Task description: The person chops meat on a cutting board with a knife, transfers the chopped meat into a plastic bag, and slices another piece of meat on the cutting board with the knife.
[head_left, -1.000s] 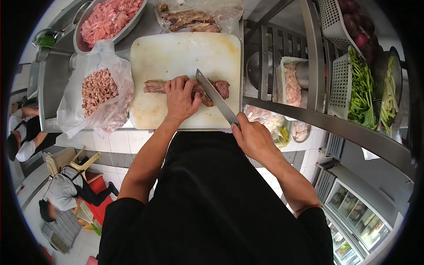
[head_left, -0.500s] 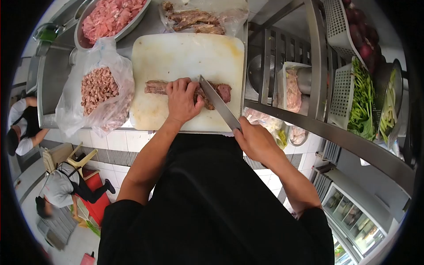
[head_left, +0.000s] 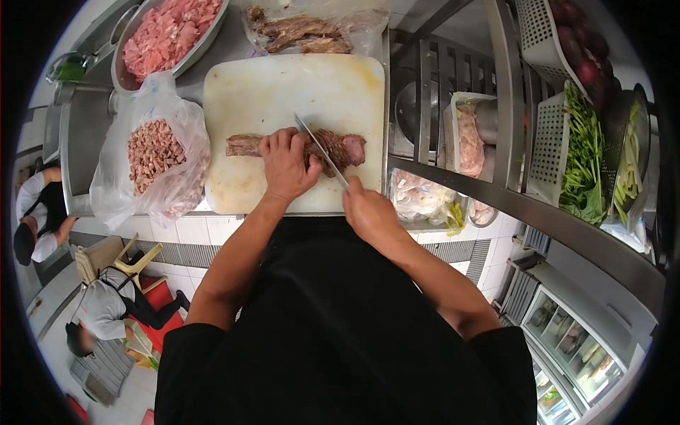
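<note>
Across the near half of the cutting board [head_left: 276, 92] lies a long, browned slab of meat [head_left: 348, 149], running left to right, near enough to the body for both hands to bear on it easily. The left hand [head_left: 288, 166] presses down on its middle, fingers bent together over the top and thumb out on the near right side, a hold that seems meant to pin the slab against sliding. At the board's near edge, the right hand [head_left: 372, 214] is closed around the handle of a knife [head_left: 319, 149] (the handle itself is mostly hidden by the fist). The blade slants over the slab, tip to the far left, just beside the left hand, which probably helps guide it; how deep the edge sits, I cannot tell.

To the left, a plastic bag of diced meat [head_left: 193, 134] gapes open beside the board, with a metal bowl [head_left: 200, 51] of pink pieces farther off; bagged slabs of darker meat [head_left: 304, 32] rest on the far side, likely kept out of the blade's path yet within reach.
</note>
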`<state>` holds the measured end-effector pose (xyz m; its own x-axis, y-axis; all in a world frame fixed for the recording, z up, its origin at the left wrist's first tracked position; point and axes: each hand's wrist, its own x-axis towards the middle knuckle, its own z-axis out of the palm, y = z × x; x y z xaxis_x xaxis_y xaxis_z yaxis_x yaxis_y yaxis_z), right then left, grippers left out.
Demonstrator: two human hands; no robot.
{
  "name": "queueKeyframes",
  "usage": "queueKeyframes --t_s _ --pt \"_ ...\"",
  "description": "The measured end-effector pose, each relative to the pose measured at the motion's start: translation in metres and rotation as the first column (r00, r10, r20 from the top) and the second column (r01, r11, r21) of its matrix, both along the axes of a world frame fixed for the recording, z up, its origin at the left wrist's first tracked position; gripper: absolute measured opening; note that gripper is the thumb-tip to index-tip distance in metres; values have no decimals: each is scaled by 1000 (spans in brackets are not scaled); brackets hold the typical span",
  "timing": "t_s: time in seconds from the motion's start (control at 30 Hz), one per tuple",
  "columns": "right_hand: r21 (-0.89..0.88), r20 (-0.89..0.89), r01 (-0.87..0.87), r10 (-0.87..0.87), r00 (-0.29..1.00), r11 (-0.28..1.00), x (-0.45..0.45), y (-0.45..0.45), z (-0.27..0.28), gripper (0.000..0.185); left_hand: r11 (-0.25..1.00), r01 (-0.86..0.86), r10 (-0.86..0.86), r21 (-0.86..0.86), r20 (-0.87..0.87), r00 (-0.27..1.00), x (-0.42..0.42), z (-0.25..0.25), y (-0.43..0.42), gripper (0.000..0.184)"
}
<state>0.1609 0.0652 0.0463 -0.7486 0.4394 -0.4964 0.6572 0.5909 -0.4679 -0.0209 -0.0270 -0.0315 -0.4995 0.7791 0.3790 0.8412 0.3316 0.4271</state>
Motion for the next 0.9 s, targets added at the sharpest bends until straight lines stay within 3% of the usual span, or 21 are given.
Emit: queueKeyframes --t_s 0.13,0.27,0.33,0.4,0.5,0.77,0.9 --pt "65 -64 -4 8 998 998 -29 1 2 17 1000 13 -13 5 0 1000 -1 -1 1 39" --pt "81 -132 -12 22 991 997 1 -5 3 17 998 56 -55 -24 23 998 -5 10 -12 44" --pt "-16 -15 -3 2 1000 1000 28 -2 16 19 995 89 -89 -43 11 996 -16 23 -22 48" --pt "10 -34 -17 17 999 1000 45 11 21 20 969 122 -128 -216 -12 992 -28 33 -37 56" --pt "52 -72 -36 40 997 998 50 21 24 24 962 121 -132 -246 -29 991 -36 27 -37 53" --pt "86 -154 35 -21 988 996 38 36 51 23 989 122 -118 -79 54 992 -21 28 -18 50" --pt "54 -81 14 -9 997 998 41 37 78 24 987 163 -161 -12 88 983 -12 20 -6 47"
